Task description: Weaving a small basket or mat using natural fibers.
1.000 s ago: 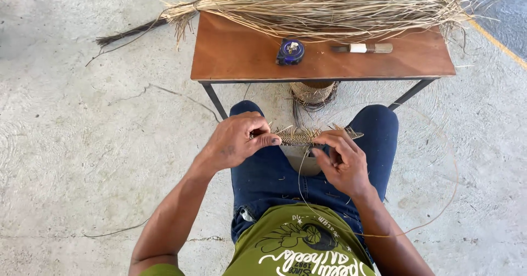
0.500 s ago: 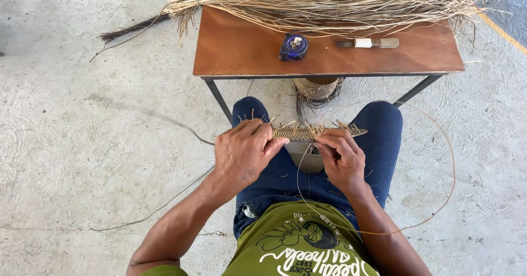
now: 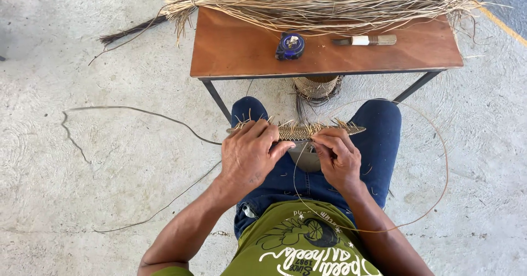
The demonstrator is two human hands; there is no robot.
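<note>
1. Both hands are held over the lap: the left hand (image 3: 248, 152) is closed on the left part of a narrow woven strip (image 3: 299, 130), fingers curled over its top edge.
2. The right hand (image 3: 339, 156) is pinched shut on the strip near its middle, thumb and fingertips pressed together at the weave.
3. The woven strip is held level across the knees, between the two blue-trousered legs, with short fibre ends standing up along it and its right tip left free.
4. A long thin strand (image 3: 433, 193) is seen looping from the hands out past the right knee and back toward the green shirt.
5. Another thin strand (image 3: 132, 109) is laid on the concrete floor (image 3: 82, 188) to the left.
6. A brown desk (image 3: 241, 54) is placed just beyond the knees.
7. A long bundle of dried fibre (image 3: 329, 1) is laid across the far side of the desk, its bound dark end overhanging the left edge.
8. A blue tape measure (image 3: 290, 45) is set near the middle of the desk, and a knife-like tool (image 3: 366, 40) with a pale wrapped handle is laid just to its right.
9. A small woven basket (image 3: 317, 86) is seen on the floor beneath the desk.
</note>
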